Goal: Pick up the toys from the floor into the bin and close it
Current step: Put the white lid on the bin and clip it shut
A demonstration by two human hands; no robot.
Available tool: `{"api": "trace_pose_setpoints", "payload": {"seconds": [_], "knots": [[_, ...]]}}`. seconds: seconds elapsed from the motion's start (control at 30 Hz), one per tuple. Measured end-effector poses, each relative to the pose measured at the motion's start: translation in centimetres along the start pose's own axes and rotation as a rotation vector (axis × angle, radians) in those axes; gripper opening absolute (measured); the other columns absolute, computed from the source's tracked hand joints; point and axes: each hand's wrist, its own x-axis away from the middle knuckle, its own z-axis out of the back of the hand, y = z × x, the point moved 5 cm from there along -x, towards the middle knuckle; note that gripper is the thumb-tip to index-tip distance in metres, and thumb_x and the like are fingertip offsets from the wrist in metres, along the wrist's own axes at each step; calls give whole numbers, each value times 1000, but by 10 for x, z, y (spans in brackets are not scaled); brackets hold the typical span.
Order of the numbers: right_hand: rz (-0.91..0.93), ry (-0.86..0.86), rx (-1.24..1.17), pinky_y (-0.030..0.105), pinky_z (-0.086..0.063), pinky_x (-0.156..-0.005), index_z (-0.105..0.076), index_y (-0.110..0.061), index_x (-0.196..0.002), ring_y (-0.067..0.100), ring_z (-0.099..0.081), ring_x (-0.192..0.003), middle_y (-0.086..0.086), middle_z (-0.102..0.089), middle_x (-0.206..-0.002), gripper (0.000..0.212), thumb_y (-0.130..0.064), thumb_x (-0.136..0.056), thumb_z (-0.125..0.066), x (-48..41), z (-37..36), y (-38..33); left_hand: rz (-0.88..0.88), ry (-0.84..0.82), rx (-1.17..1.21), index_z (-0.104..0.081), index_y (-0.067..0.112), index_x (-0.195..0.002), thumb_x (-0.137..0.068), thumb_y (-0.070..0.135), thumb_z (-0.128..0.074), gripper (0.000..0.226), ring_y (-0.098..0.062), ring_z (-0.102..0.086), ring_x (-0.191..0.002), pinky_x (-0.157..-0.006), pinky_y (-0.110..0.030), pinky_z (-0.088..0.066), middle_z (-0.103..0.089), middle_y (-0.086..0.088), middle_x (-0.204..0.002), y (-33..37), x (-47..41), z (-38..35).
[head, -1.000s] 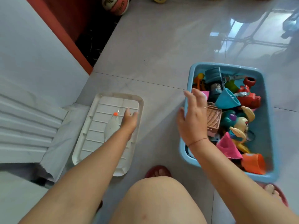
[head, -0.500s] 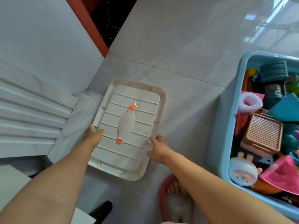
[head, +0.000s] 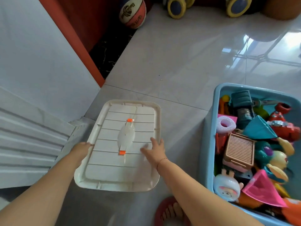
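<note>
My left hand (head: 80, 151) grips the left rim of the lid (head: 114, 170), thumb on top and fingers tucked beneath. My right hand (head: 154, 152) rests on the lid's right side, fingers spread straight and slightly blurred. The bin (head: 206, 144), full of toys (head: 239, 147), stands uncovered on the floor (head: 179, 62), near the lid but apart from it.

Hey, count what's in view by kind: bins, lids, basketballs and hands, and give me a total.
bin: 1
lid: 1
basketball: 1
hands: 2 (left hand, right hand)
Total: 5
</note>
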Motion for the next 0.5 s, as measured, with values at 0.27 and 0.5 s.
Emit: {"api": "trace_pose_setpoints", "payload": {"seconds": [0.27,0.5], "knots": [[308,23,-141,34,-22,-113,-21,-13,-149,23,-26,-142,4,-24,-155,63,-45,-97,-40,65,57,-82,-415,-142,75,-58,5,-101,-94,31,-52,27,-27,-59,-86,-77,-35,-48,-63,-16,-98,146,137,-21],[289,23,-574,39,-38,-96,-44,-18,-128,22,-50,-109,3,-47,-116,44,-46,-95,-40,127,157,-146,-710,-195,110,-48,12,-108,-88,32,-61,31,-17,-56,-88,-76,-33,-46,-60,-3,-101,223,300,-50]]}}
